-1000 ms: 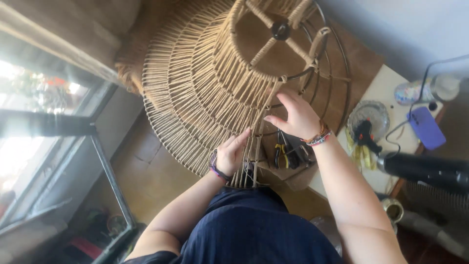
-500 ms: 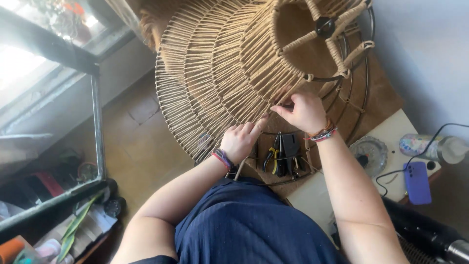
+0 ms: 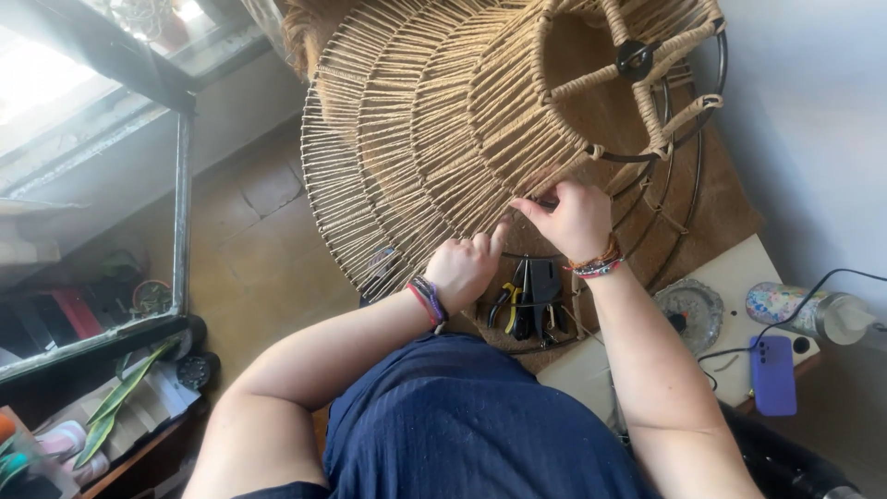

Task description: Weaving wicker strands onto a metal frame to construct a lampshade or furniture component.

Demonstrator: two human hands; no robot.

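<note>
a person's left hand (image 3: 467, 268) braces the twine-wrapped wire lampshade (image 3: 443, 139) tilted over the lap, fingers curled – while the right hand (image 3: 575, 217) pinches a strand at the frame; pliers (image 3: 531, 296) lie below, within reach.

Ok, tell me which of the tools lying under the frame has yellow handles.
The pliers at the left end of the tool cluster, nearest the left hand. The other tools beside them are black.
</note>
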